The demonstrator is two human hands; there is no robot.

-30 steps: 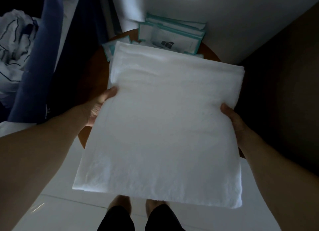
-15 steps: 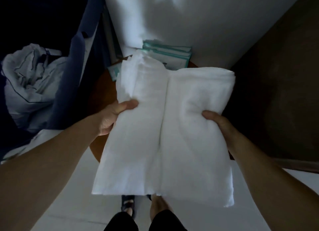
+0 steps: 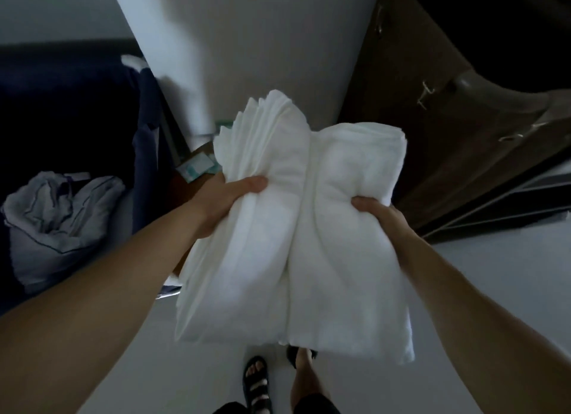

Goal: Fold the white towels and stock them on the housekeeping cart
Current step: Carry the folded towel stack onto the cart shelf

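Pale floor [image 3: 500,290] lies below the white towel [image 3: 309,243], held in mid-air and creased down its middle, with the left hand [image 3: 222,203] and right hand [image 3: 381,217] at its opposite sides, fingers [image 3: 250,186] clamped on the cloth, a hold that looks meant for closing the halves together.

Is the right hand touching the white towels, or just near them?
Touching. The head view shows the right hand gripping the white towels, thumb pressed into the cloth; the left hand grips the other side.
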